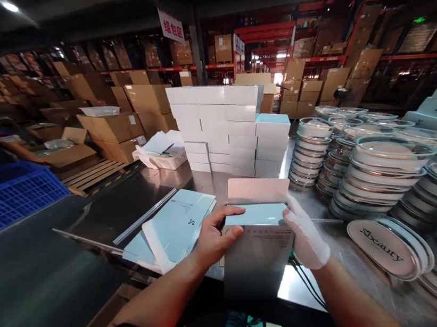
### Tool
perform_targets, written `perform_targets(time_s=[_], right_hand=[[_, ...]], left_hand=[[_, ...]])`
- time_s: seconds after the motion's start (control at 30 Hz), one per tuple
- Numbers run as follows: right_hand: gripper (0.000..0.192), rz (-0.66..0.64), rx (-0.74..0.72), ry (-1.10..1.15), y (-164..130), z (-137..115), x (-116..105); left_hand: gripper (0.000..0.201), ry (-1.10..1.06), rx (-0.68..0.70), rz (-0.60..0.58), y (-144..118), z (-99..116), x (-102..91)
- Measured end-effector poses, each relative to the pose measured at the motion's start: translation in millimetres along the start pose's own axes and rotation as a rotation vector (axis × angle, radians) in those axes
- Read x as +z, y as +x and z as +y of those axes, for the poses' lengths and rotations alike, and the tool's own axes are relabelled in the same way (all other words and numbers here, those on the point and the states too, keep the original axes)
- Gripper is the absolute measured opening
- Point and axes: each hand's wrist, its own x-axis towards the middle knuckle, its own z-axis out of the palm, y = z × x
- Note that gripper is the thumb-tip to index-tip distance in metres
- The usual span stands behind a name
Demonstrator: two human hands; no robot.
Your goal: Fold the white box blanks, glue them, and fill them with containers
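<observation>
A light blue cardboard box [257, 214] stands in front of me at the table edge, with a pale flap raised at its far side. My bare left hand [213, 235] grips its left end, fingers and thumb around the upper corner. On the right end, my right hand [307, 237] in a white glove holds the box, its fingertips at the top corner. Left of the box lies a pile of flat light blue cartons [184, 221]. To the right, oval lidded containers [386, 249] marked "beauty" lean over on the metal table [332, 275].
A wall of stacked white boxes [219, 126] stands behind the held box. Tall stacks of clear-lidded oval containers [379, 179] fill the right side. A white basket [172, 160] with papers and a pen sits at back left. A blue crate [8, 200] is further left. Dark cables run by my right forearm.
</observation>
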Motion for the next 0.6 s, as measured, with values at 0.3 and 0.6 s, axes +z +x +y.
perform_targets(time_s=[0.3, 0.6], right_hand=[[0.06, -0.19, -0.377, -0.23, -18, 0, -23], [0.055, -0.262, -0.648, -0.251, -22, -5, -19]], left_hand=[[0.055, -0.163, 0.357, 0.006, 0, -14, 2.8], [0.029, 0.105, 0.461, -0.211, 17, 5, -15.3]])
